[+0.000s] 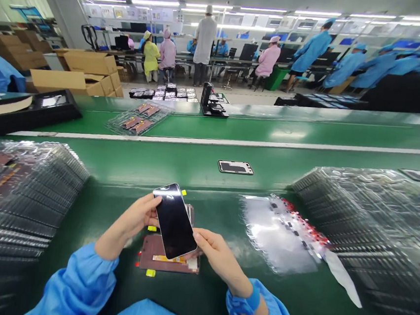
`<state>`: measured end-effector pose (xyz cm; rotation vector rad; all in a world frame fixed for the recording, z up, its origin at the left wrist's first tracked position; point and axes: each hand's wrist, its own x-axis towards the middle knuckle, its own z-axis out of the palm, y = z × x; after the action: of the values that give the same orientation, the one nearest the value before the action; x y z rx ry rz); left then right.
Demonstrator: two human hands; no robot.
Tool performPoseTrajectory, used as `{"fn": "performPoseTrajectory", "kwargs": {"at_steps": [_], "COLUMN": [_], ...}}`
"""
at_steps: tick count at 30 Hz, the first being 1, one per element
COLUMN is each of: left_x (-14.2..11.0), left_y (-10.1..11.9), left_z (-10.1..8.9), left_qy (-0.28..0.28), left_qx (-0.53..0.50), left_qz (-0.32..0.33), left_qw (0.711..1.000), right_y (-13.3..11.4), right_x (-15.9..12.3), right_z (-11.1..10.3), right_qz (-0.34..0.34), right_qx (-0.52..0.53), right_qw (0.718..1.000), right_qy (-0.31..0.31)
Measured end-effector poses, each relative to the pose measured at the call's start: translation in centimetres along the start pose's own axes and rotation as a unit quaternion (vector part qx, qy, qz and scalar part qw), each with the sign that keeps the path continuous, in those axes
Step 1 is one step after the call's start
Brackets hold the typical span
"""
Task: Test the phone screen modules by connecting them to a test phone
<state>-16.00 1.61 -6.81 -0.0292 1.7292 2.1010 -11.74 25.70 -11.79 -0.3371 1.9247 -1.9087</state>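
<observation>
Between my two hands I hold a phone screen, its glossy black face up and tilted. My left hand grips its upper left edge, thumb on the front. At the lower right corner, my right hand pinches it with thumb and fingers. Beneath it on the green bench lies a brown display panel with a yellow flex strip and yellow tabs. Part of another panel shows behind the screen, mostly hidden. Farther forward lies a phone frame, flat on the green surface.
Tall stacks of clear plastic trays stand at left and right. A fanned pile of clear films with red tabs lies right of my hands. Ahead are a tray of brown panels and a black stand. Co-workers sit and stand beyond.
</observation>
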Motion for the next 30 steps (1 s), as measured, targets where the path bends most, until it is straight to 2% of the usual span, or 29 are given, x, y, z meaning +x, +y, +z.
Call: {"fn": "performPoseTrajectory", "kwargs": {"at_steps": [2,3,4,6,8,10,12,14,17,20,22,24,26,27,28,29,30], "left_x": [1.6,2.6,3.7,6.1,8.5,10.5,11.7,12.1,11.3,9.0,6.7,4.0,1.2,0.0,-1.0,-1.7,-2.3], "left_y": [0.9,1.3,1.7,2.2,2.6,2.9,2.9,2.8,2.5,1.8,1.2,0.3,-0.9,-1.5,-2.2,-2.8,-3.3], "left_z": [-1.6,-2.4,-3.2,-4.9,-6.9,-8.9,-10.7,-12.0,-12.7,-11.3,-9.3,-6.6,-3.4,-1.7,-0.1,1.4,2.8], "left_qy": [0.054,0.085,0.116,0.181,0.257,0.329,0.387,0.432,0.458,0.399,0.316,0.205,0.070,-0.023,-0.074,-0.076,-0.045], "left_qx": [-0.022,-0.025,-0.028,-0.034,-0.034,-0.024,0.001,0.041,0.098,0.130,0.142,0.151,0.148,0.124,0.079,0.025,-0.028], "left_qz": [-0.009,0.001,0.016,0.045,0.066,0.079,0.091,0.104,0.124,0.140,0.136,0.110,0.073,0.066,0.070,0.077,0.079], "left_qw": [0.998,0.996,0.993,0.982,0.963,0.941,0.918,0.895,0.875,0.897,0.928,0.961,0.984,0.990,0.992,0.994,0.995], "right_y": [0.9,1.4,1.9,2.8,3.5,3.9,4.1,4.0,3.4,2.4,1.8,1.3,1.0,0.8,0.7,0.5,0.3], "right_x": [0.8,1.1,1.4,1.6,1.7,1.9,2.0,2.1,2.0,1.5,1.3,1.1,1.0,0.9,0.8,0.6,0.4], "right_z": [0.2,0.3,0.4,0.6,0.9,1.3,1.6,1.7,1.5,0.9,0.4,0.2,0.3,0.5,0.7,0.9,1.0], "right_qz": [-0.037,-0.072,-0.110,-0.167,-0.179,-0.170,-0.162,-0.159,-0.155,-0.103,-0.069,-0.063,-0.063,-0.056,-0.046,-0.036,-0.031], "right_qx": [-0.111,-0.192,-0.282,-0.449,-0.556,-0.601,-0.601,-0.577,-0.525,-0.425,-0.295,-0.133,-0.002,0.041,0.066,0.072,0.063], "right_qw": [0.993,0.977,0.951,0.875,0.809,0.777,0.779,0.798,0.833,0.896,0.950,0.984,0.991,0.991,0.991,0.993,0.995], "right_qy": [0.029,0.051,0.068,0.073,0.068,0.074,0.078,0.076,0.079,0.074,0.080,0.103,0.119,0.116,0.102,0.082,0.065]}}
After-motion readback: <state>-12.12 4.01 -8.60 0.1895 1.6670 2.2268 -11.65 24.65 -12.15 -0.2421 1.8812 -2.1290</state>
